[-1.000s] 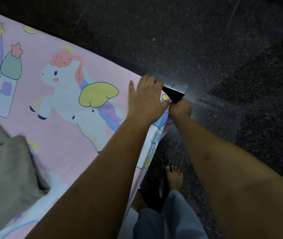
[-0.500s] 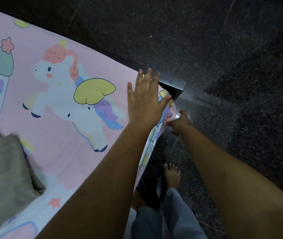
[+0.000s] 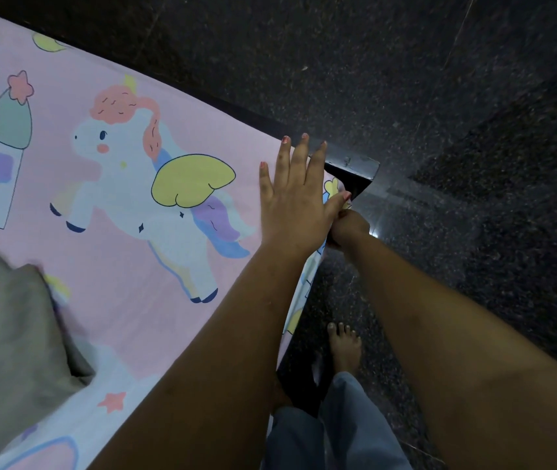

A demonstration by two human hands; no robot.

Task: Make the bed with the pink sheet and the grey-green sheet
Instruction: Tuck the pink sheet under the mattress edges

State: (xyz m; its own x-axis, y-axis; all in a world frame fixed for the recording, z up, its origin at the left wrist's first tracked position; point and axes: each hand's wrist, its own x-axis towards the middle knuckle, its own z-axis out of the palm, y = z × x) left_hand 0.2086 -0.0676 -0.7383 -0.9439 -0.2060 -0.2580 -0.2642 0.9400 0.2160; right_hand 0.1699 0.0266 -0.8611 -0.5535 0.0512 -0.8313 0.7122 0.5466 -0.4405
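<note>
Flat, smooth, unicorn-printed pink sheet [image 3: 118, 266]

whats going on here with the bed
A person is fitting the pink sheet at a corner of the bed. The left hand lies flat on top of it, fingers straight. The right hand is curled on the sheet's hanging edge just below the corner, by the dark bed frame. The grey-green sheet lies bunched on the bed, not yet spread.
</note>
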